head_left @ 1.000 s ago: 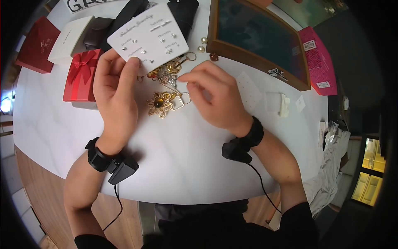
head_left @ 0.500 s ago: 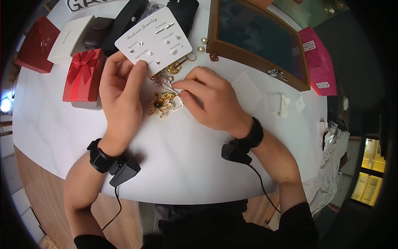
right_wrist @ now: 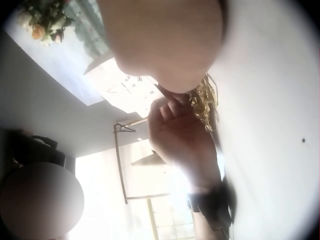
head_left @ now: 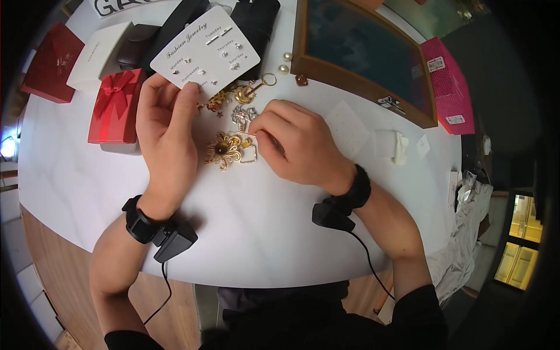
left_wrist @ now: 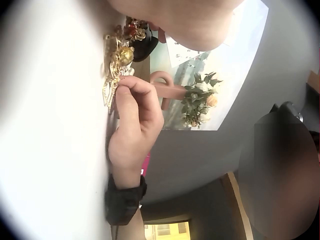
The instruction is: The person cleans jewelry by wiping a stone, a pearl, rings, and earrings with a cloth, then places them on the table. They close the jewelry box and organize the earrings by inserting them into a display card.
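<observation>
My left hand (head_left: pixel 166 140) pinches a white earring card (head_left: pixel 206 46) by its lower edge, thumb on the front. Small studs and bars sit on it beside printed weekday names. Low over a heap of jewellery, my right hand (head_left: pixel 297 140) pinches the end of a thin gold-coloured pin-like piece (head_left: pixel 242 133) between thumb and forefinger. Around those fingertips lie a gold flower brooch (head_left: pixel 221 150) with a dark amber centre, a rhinestone-edged square piece (head_left: pixel 249 154) and a silver ornament (head_left: pixel 242 115). In the left wrist view, the right hand (left_wrist: pixel 137 110) touches the heap's edge.
Behind the heap are a gold ring-ended piece (head_left: pixel 268 79), two pearls (head_left: pixel 283 69) and a brown cube (head_left: pixel 301 80). A wooden glass-lidded case (head_left: pixel 367 64) stands back right. Left are a red gift box (head_left: pixel 116 108), a white box (head_left: pixel 99 55) and a dark red box (head_left: pixel 51 64).
The earring card moved right, then back left with my left hand. My right hand shifted slightly down at the heap; the thin pin-like piece now lies more level, and the silver ornament shows more.
</observation>
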Motion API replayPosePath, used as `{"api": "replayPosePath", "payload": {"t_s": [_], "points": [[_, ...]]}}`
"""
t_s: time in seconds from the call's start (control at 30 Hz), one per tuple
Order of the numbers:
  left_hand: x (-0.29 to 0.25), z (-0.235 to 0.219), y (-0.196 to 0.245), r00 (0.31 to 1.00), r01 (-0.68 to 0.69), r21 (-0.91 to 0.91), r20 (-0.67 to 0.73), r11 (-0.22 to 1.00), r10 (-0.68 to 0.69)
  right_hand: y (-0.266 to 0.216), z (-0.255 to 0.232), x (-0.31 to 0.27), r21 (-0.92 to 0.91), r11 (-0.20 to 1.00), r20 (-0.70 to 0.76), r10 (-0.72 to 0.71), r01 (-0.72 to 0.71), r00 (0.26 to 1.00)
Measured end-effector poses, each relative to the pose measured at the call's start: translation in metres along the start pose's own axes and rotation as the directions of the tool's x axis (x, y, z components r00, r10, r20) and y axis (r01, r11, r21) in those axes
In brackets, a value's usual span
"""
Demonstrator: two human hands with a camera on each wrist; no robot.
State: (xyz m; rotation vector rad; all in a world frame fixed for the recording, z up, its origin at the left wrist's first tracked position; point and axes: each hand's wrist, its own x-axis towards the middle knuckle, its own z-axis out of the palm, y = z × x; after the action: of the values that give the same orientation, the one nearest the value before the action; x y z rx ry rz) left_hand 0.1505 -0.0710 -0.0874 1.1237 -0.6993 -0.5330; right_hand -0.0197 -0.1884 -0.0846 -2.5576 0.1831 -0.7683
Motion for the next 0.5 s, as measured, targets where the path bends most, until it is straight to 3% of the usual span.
{"api": "replayPosePath", "payload": {"t_s": [0.07,0.3,0.4,0.5], "points": [[-0.0001,-0.0010,-0.0005,1.000,-0.011,-0.005,-0.002,1.000,0.011,-0.0029,0.0007,-0.0014,0.020,0.986,-0.024,0.164,-0.164,0.986],[-0.0013,-0.0001,-0.0005,1.000,0.020,-0.036,0.009,0.999,-0.020,0.0036,0.0050,-0.0003,-0.021,0.998,-0.055,0.052,-0.053,0.997],[-0.0009,0.0007,-0.0006,0.999,0.031,-0.029,0.027,0.999,-0.030,0.0057,0.0055,-0.0005,-0.022,0.996,-0.096,0.080,-0.082,0.992],[-0.0014,-0.0007,-0.0007,0.998,0.045,-0.024,0.043,0.999,-0.044,0.0047,0.0054,-0.0016,-0.025,0.978,-0.101,0.204,-0.207,0.974]]}}
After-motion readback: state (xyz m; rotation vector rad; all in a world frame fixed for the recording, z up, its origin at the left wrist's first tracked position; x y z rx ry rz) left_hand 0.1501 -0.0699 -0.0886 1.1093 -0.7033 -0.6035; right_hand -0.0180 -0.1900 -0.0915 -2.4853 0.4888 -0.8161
